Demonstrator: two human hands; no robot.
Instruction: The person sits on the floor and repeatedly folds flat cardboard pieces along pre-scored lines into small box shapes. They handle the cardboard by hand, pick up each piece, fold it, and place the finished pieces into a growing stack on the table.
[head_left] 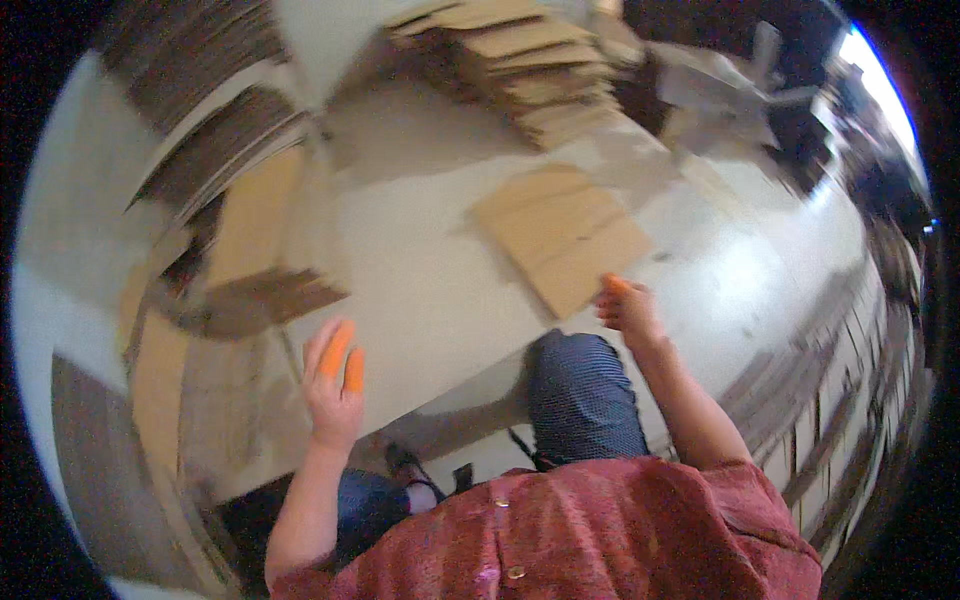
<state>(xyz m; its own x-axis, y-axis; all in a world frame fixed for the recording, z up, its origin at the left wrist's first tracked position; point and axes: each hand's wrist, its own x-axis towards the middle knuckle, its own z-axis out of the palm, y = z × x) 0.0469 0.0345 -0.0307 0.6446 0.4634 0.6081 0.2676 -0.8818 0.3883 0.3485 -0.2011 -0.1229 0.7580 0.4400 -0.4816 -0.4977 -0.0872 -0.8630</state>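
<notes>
A flat brown cardboard piece (560,240) with crease lines across it is at the middle of the pale table. My right hand (630,312) is closed at its near right edge, thumb on top with an orange finger cover, and appears to pinch that edge. Blur hides whether the piece lies flat or is slightly raised. To the left, my left hand (335,385) is held up with fingers stretched out, two of them in orange covers. It grips nothing and is nearest to a cardboard stack (258,225) at the left.
A tall, uneven pile of cardboard pieces (530,60) stands at the far side of the table (430,260). Darker stacked sheets (220,150) are at the far left. More stacked material (840,410) lines the right. My knee (585,395) is by the table's near edge.
</notes>
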